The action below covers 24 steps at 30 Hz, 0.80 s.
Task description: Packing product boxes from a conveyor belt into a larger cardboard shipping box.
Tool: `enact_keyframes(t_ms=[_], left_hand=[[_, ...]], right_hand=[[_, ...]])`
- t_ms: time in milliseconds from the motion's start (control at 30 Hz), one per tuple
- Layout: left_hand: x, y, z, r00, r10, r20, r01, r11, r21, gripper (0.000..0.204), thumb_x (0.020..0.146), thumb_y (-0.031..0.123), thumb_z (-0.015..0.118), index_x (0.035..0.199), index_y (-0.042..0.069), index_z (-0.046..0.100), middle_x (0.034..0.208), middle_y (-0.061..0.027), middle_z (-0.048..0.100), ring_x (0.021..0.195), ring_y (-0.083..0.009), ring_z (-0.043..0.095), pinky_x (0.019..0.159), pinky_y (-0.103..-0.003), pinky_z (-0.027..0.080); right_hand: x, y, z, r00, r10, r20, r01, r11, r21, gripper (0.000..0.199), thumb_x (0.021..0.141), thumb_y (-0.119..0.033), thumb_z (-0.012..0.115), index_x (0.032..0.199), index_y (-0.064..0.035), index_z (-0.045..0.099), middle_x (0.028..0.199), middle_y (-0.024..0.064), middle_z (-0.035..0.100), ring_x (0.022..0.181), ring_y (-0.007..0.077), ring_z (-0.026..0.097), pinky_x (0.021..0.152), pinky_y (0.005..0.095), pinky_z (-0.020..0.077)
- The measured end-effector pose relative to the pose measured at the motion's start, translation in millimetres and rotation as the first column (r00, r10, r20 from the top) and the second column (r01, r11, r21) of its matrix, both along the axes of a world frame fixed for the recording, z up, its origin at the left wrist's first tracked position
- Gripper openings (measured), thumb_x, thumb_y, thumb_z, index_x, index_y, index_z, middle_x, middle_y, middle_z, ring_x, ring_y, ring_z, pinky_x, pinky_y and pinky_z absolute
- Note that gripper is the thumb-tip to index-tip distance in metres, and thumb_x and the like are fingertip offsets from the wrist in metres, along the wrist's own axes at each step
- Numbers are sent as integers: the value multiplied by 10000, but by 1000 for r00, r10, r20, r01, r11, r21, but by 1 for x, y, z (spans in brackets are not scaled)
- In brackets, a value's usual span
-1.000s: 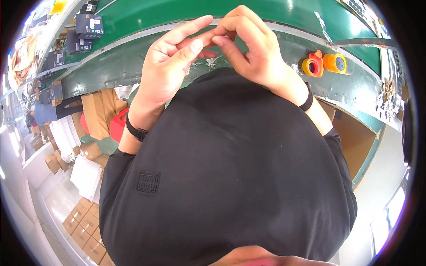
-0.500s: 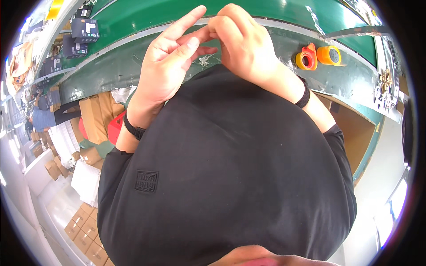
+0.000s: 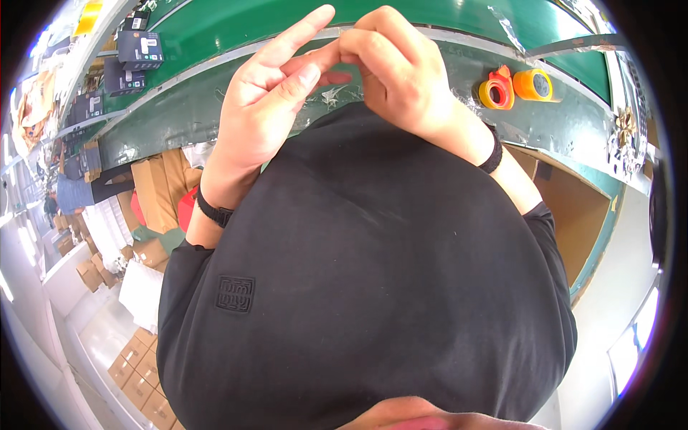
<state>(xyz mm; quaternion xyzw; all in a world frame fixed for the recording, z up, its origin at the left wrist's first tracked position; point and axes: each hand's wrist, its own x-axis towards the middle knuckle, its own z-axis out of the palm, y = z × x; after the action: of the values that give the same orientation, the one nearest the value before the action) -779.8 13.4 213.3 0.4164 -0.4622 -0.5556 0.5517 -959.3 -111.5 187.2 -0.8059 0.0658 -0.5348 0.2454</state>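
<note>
My left hand (image 3: pixel 266 100) is raised over the near edge of the green workbench, palm turned inward, with its index finger stretched out and thumb apart. Curled fingers of my right hand (image 3: pixel 403 72) close around the tip of another finger of that left hand. Whether anything small sits between them is hidden. Below the hands, a scrap of clear film (image 3: pixel 330 96) lies on the dark green bench ledge (image 3: pixel 430 72). Right of my right hand are a tape dispenser (image 3: pixel 496 89) in red-orange with yellow tape and a yellow tape roll (image 3: pixel 532 85).
A green conveyor belt (image 3: pixel 229 25) runs beyond the ledge. Dark boxes (image 3: pixel 140 50) stand at its left. Under the bench at right is an open cardboard box (image 3: pixel 570 208). Brown cartons (image 3: pixel 136 373) are stacked on the floor at lower left. Another person (image 3: pixel 75 195) is at far left.
Both hands keep nearly the same pose, with the right hand's fingers shifting slightly on the left hand's finger. The whole view has moved a little.
</note>
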Motion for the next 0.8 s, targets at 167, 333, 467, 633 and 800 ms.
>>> enact_keyframes(t_ms=[167, 333, 467, 633, 800], left_hand=[[1, -2, -3, 972, -115, -204, 105, 993, -58, 625, 1111, 133, 519, 1651, -37, 256, 1507, -251, 574, 1407, -324, 555, 1135, -520, 475], [-4, 0, -6, 957, -79, -280, 66, 996, -56, 634, 1115, 147, 513, 1662, -18, 237, 1523, -273, 551, 1440, -369, 523, 1137, -533, 474], [-9, 2, 7, 919, -80, -387, 109, 993, 54, 746, 1090, 147, 602, 1686, 4, 177, 1616, -230, 471, 1455, -328, 495, 1164, -383, 441], [-2, 8, 22, 999, 0, -40, 5, 991, 130, 693, 1107, 117, 550, 1681, -6, 182, 1571, -308, 481, 1435, -358, 522, 1152, -463, 459], [2, 5, 10, 959, 4, -285, 31, 993, 115, 669, 1116, 117, 530, 1676, -16, 190, 1558, -317, 489, 1432, -355, 527, 1161, -460, 456]], right_hand=[[4, 2, -7, 999, -48, 9, 49, 987, -155, 270, 731, 153, 659, 952, -1, 628, 875, 134, 565, 730, 303, 622, 607, 382, 521], [8, -3, -21, 984, 86, 154, -79, 995, -52, 243, 767, 182, 618, 939, 13, 586, 864, 154, 560, 722, 313, 592, 600, 370, 499], [8, -1, -19, 979, 47, 197, -41, 999, -34, 218, 816, 175, 616, 960, 16, 582, 871, 165, 571, 723, 318, 587, 600, 367, 494], [9, 4, 1, 993, -21, 120, 26, 999, -43, 220, 809, 128, 676, 980, 7, 607, 872, 149, 573, 717, 296, 600, 605, 362, 509], [17, -1, -12, 991, -137, 7, 132, 940, -313, 261, 729, 121, 655, 958, 5, 609, 860, 141, 554, 697, 295, 600, 589, 384, 522]])
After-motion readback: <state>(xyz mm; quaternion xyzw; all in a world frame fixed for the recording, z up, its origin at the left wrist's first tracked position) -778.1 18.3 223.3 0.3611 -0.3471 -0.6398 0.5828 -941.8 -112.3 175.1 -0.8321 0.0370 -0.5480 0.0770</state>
